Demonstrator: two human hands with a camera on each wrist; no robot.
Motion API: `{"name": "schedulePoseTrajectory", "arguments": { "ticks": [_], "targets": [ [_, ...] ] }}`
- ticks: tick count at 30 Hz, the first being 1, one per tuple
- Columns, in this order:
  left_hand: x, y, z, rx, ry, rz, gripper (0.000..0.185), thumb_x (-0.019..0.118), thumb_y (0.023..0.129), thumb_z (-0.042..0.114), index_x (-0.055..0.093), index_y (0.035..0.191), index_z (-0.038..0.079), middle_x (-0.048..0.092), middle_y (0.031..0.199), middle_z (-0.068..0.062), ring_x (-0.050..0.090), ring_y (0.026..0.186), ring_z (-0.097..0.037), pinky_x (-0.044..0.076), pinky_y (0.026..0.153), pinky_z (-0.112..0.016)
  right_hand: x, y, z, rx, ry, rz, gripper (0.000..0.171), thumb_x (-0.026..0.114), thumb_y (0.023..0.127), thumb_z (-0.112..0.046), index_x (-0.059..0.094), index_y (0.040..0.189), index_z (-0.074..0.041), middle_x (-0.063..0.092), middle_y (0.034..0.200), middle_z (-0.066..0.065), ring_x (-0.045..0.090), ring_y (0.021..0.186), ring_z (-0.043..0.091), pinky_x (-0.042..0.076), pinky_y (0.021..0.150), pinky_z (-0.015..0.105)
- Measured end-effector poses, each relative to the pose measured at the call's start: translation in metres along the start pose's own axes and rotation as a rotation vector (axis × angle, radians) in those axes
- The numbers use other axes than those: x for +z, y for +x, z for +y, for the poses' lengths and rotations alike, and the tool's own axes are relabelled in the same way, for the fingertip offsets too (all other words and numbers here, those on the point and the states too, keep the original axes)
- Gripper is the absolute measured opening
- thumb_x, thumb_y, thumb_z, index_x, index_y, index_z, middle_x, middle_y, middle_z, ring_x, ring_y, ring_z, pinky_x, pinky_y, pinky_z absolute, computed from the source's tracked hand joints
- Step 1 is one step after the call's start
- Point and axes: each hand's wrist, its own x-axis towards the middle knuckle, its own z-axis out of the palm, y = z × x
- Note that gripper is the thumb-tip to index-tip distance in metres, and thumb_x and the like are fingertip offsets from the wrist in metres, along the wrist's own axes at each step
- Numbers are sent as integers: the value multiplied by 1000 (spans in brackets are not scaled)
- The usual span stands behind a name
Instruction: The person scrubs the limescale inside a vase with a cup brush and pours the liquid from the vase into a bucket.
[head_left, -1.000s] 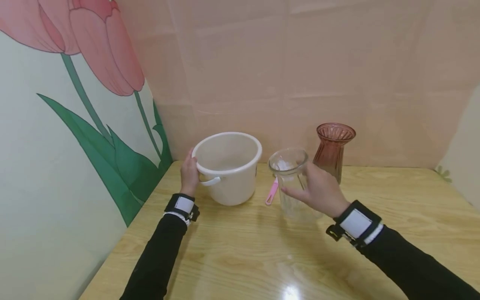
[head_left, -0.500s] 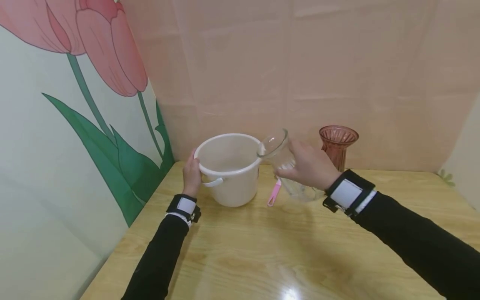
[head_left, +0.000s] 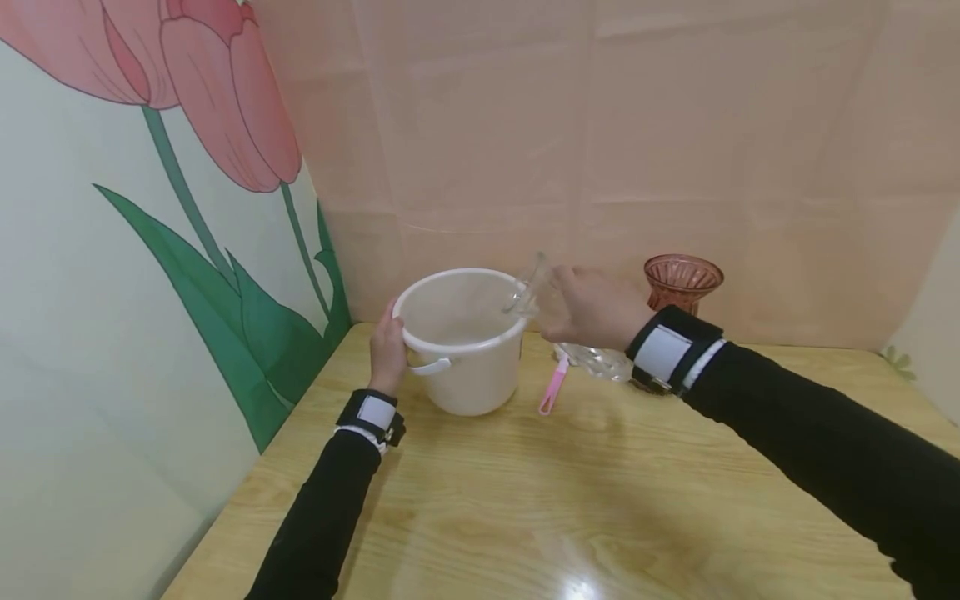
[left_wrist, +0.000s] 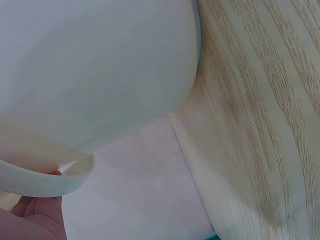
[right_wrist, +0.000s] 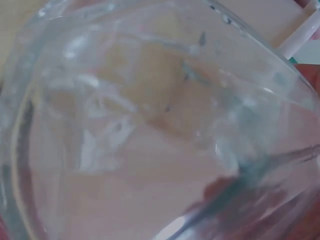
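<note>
My left hand (head_left: 387, 354) grips the left rim of a cream plastic bucket (head_left: 474, 383), close to where its handle (head_left: 430, 367) joins the wall. In the left wrist view the bucket's side (left_wrist: 110, 70) fills the upper left, with fingers below the handle. My right hand (head_left: 600, 308) holds a clear glass vase (head_left: 603, 362), tipped far over to the left. The vase's mouth overlaps the bucket's right rim in the head view, and its base points right. Up close, the right wrist view is filled by the vase's faceted glass (right_wrist: 150, 100). My hand hides its middle.
A reddish ribbed glass vase (head_left: 682, 279) stands behind my right wrist, partly covered. On the wood-grain table (head_left: 480, 500) lies a pink-handled tool (head_left: 553, 390), its white end near the clear vase. A peach sheet (head_left: 480, 125) hangs behind; a tulip-painted wall (head_left: 60, 333) borders the left.
The clear vase went from upright right of the bucket to steeply tilted, moving left and up until its mouth reached the rim. My left hand stays on the bucket.
</note>
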Motion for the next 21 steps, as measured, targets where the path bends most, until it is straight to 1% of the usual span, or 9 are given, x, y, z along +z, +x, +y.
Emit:
{"name": "schedulePoseTrajectory", "arguments": {
  "ticks": [4,6,9,12,16,18,21],
  "targets": [
    [1,-1,0,4,-4,8,51,31,99,24,41,147,9,46,146,-10,42,133,-24,31,110,-42,1,10,2,-30,-78,8,77,78,71,-48,51,123,1,62,98,19,61,84,35,52,66,49],
    [2,-1,0,7,-3,7,52,31,99,24,40,148,9,45,146,-10,41,134,-24,30,111,-41,2,15,3,-46,-115,-2,79,78,70,-49,51,125,1,62,99,19,61,87,36,52,70,50],
    [3,-1,0,3,-9,-2,52,30,100,25,39,148,10,45,147,-8,41,134,-23,31,110,-41,1,21,3,-71,-157,-34,84,79,70,-50,50,128,2,61,103,21,59,94,39,50,79,53],
    [3,0,1,-3,-14,-5,52,30,100,26,39,148,11,46,146,-7,42,133,-22,32,109,-41,0,25,1,-76,-181,-45,92,80,69,-49,45,137,2,60,108,23,57,99,42,48,85,55],
    [0,0,0,-3,-8,-6,52,29,100,26,39,149,11,44,147,-8,41,134,-23,32,110,-41,-1,29,-4,-68,-221,-24,88,83,67,-46,48,133,0,59,107,22,56,98,43,48,81,56],
    [-2,0,-1,-1,0,-6,52,29,99,26,39,149,11,44,147,-8,41,134,-23,32,110,-41,-2,30,-7,-69,-233,-21,84,85,66,-44,50,128,-1,59,105,22,56,97,42,49,80,56],
    [-5,0,-1,2,3,-7,52,29,100,26,39,149,11,44,147,-8,41,134,-24,32,110,-41,-3,33,-9,-60,-258,-26,80,86,66,-42,51,125,-2,59,105,21,55,98,41,48,81,55]
  ]
}}
